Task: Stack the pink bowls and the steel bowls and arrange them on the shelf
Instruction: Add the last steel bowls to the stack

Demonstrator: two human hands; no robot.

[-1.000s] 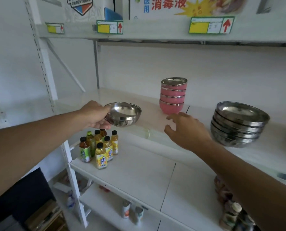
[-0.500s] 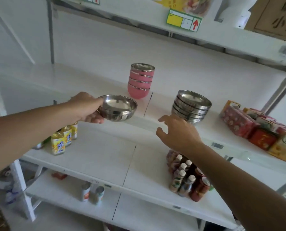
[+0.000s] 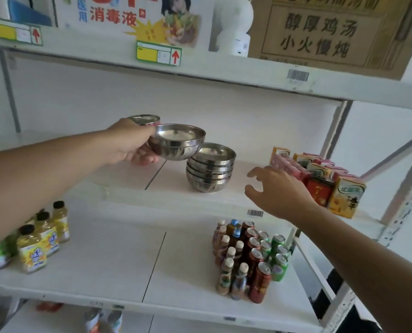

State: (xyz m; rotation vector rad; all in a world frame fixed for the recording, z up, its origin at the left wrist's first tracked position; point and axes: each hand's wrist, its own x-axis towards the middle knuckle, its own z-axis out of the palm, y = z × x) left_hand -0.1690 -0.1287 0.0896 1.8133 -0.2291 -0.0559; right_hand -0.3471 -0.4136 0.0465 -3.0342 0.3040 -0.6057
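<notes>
My left hand (image 3: 130,145) grips a single steel bowl (image 3: 177,143) by its rim, held in the air just left of and slightly above the stack of steel bowls (image 3: 209,168) on the white middle shelf (image 3: 171,188). Behind my left hand, the stack of pink bowls (image 3: 147,119) is mostly hidden; only its top rim shows. My right hand (image 3: 275,191) hovers with fingers spread, empty, to the right of the steel stack near the shelf's front edge.
Drink cartons (image 3: 320,181) stand at the right of the middle shelf. On the lower shelf are yellow juice bottles (image 3: 41,239) at left and cans and bottles (image 3: 248,258) at right. A cardboard box (image 3: 325,30) sits on the top shelf.
My left hand has carried the steel bowl rightward, close to the steel stack. My right hand has shifted to the stack's right side. The view has swung right.
</notes>
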